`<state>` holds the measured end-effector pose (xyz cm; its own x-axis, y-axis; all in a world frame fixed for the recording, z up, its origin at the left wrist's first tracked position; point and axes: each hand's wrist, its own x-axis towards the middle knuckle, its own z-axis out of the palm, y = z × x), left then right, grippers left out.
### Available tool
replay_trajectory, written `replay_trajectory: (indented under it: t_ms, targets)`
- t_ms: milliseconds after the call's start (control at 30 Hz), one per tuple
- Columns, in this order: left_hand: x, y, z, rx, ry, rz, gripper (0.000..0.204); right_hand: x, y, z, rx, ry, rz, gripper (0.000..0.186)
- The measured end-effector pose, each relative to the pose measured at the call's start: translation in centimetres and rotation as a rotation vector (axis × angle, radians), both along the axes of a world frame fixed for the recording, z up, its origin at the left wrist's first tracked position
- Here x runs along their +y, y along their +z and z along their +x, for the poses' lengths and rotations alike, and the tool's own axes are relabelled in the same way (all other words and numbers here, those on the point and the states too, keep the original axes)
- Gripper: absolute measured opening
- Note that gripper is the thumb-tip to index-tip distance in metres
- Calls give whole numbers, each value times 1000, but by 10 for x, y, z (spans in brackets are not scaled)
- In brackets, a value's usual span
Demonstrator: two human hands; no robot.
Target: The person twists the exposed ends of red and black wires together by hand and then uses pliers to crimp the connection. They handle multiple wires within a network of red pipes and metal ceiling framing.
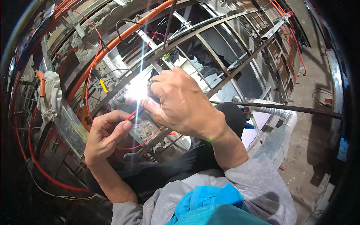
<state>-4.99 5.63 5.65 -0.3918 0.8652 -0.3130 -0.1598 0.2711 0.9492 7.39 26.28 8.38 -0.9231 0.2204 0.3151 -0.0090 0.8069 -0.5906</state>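
Thumb and fingers of my left hand (108,134) pinch a thin red wire (131,116), just left of the middle of the head view. Above and to the right of it, my right hand (178,103) is closed, with its fingers curled and its back toward me. A ring-like dark band (150,87) shows at its fingers. A very bright light (137,91) glares right beside those fingertips and washes out whatever they grip. The red wire points up from the left fingertips toward the right hand.
A metal grid frame (213,50) spans the far side, with an orange pipe (125,33) crossing it. A dark rod (296,108) and a foil duct (291,119) lie to the right. Whitish cloth (50,95) hangs at left. Red tubing (56,182) curves at lower left.
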Motion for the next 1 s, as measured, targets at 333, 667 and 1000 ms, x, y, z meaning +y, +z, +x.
replay_trajectory:
  t_ms: [333, 667, 1000]
  targets:
    - [4, -14, 3, 80, -64, -41, 21, 0, -9, 8, -310, 116, 162, 30]
    - [14, -18, 4, 87, -96, -106, 22, -22, -35, 13, -147, 224, 203, 18]
    - [13, -22, 1, 54, -184, -129, 21, -24, -42, 19, -177, 226, 204, 25]
